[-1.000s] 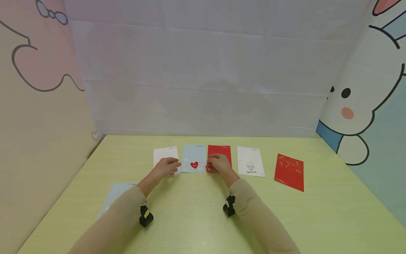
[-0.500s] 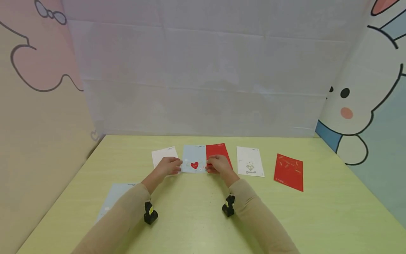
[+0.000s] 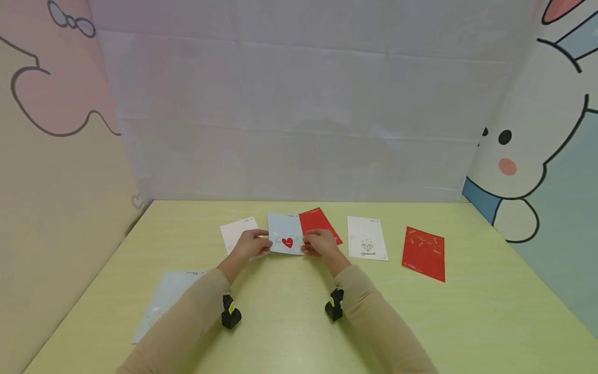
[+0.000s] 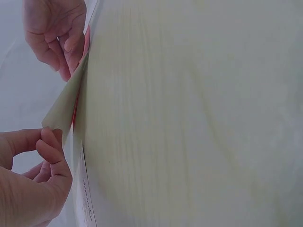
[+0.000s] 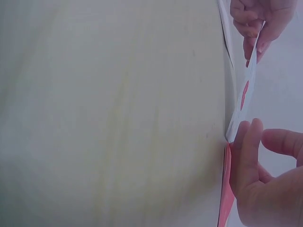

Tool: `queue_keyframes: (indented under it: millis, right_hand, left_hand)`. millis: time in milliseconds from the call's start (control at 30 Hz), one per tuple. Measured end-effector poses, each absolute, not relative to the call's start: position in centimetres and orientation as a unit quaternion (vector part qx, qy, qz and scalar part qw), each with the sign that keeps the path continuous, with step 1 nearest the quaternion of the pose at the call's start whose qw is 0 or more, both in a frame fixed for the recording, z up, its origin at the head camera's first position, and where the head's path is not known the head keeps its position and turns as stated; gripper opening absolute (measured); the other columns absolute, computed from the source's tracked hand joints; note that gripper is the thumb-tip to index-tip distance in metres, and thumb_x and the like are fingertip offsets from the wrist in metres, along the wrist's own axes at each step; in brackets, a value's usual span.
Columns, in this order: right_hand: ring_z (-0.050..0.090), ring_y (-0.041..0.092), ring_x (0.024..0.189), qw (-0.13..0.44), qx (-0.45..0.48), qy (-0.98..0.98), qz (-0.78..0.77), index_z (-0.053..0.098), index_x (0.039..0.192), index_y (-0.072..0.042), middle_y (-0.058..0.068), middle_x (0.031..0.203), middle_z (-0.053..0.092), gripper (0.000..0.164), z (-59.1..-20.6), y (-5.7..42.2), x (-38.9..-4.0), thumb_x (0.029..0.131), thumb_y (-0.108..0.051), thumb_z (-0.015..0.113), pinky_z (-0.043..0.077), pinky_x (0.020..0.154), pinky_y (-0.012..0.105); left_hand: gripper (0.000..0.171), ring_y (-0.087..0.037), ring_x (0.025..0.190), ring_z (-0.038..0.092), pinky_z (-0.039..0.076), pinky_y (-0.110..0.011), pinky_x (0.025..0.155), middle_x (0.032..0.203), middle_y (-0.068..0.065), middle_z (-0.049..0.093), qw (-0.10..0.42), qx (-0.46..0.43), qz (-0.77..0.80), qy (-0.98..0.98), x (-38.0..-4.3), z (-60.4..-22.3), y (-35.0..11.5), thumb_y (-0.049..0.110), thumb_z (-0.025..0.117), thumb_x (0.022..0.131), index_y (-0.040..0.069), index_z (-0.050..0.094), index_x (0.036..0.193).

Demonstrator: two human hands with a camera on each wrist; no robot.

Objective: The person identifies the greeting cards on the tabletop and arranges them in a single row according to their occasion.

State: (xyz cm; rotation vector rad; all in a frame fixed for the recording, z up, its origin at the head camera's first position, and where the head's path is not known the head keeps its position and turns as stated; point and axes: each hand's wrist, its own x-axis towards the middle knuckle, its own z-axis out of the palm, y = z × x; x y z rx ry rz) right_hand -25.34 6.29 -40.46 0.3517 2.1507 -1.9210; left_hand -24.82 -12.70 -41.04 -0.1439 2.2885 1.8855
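Note:
A light blue card (image 3: pixel 284 228) with a red heart leans up at its left side, near the back of the table. My left hand (image 3: pixel 250 243) pinches that left edge between thumb and fingers; the left wrist view shows the card's pale back (image 4: pixel 66 106) slanting off the table. At the opposite edge is my right hand (image 3: pixel 322 243), its fingers (image 5: pixel 248 156) extended against the card's low corner and the thumb held apart. Part of a red card (image 3: pixel 317 221) shows askew behind the blue one. A white card (image 3: pixel 235 231) lies partly under my left hand.
To the right lie a white card with a diamond drawing (image 3: pixel 367 238) and another red card (image 3: pixel 423 253). A second light blue card (image 3: pixel 168 291) is at the left, partly covered by my left sleeve. A white sheet (image 3: pixel 299 114) hangs behind the yellow-green table (image 3: pixel 289 322).
My left hand has moved right from the white card onto the blue card and lifted its left edge. The red card beside it has turned, its top swinging left. The left white card has also tilted.

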Motion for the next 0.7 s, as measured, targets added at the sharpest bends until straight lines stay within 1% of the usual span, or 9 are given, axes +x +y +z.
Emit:
queue_keyframes:
  millis: [133, 333, 533, 700]
  right_hand:
    - [0.06, 0.018, 0.066, 0.111, 0.116, 0.736, -0.657, 0.054, 0.113, 0.005, 0.014, 0.091, 0.056, 0.031, -40.5, 6.2, -25.4, 0.085, -0.008, 0.057, 0.05, 0.059, 0.025]
    - [0.059, 0.017, 0.064, 0.105, 0.111, 0.743, -0.651, 0.054, 0.113, 0.004, 0.013, 0.09, 0.056, 0.031, -40.5, 6.2, -25.3, 0.085, -0.008, 0.057, 0.05, 0.059, 0.025]
    - [0.057, 0.018, 0.065, 0.097, 0.104, 0.743, -0.654, 0.055, 0.111, 0.004, 0.012, 0.088, 0.057, 0.03, -40.4, 6.2, -25.2, 0.084, -0.007, 0.057, 0.05, 0.061, 0.027]
    - [0.057, 0.017, 0.064, 0.098, 0.106, 0.736, -0.661, 0.055, 0.11, 0.004, 0.012, 0.088, 0.057, 0.028, -40.5, 6.1, -25.3, 0.084, -0.006, 0.058, 0.049, 0.058, 0.025]
  left_hand:
    - [0.039, -0.01, 0.055, 0.053, 0.048, -0.024, 0.058, 0.067, -0.007, 0.057, 0.087, -0.048, 0.639, 0.763, -24.6, -40.9, -12.5, -0.005, 0.055, 0.082, -0.01, 0.046, 0.119]
    - [0.04, -0.01, 0.054, 0.053, 0.047, -0.024, 0.057, 0.064, -0.005, 0.057, 0.089, -0.044, 0.638, 0.763, -24.3, -40.7, -12.5, -0.004, 0.055, 0.082, -0.008, 0.046, 0.12]
    - [0.04, -0.009, 0.054, 0.053, 0.046, -0.022, 0.055, 0.066, -0.005, 0.057, 0.086, -0.035, 0.64, 0.763, -24.1, -40.5, -12.8, -0.005, 0.055, 0.082, -0.007, 0.046, 0.121]
    - [0.04, -0.009, 0.056, 0.053, 0.046, -0.022, 0.057, 0.068, -0.005, 0.058, 0.086, -0.037, 0.635, 0.767, -23.8, -40.4, -13.1, -0.004, 0.054, 0.083, -0.007, 0.045, 0.121]
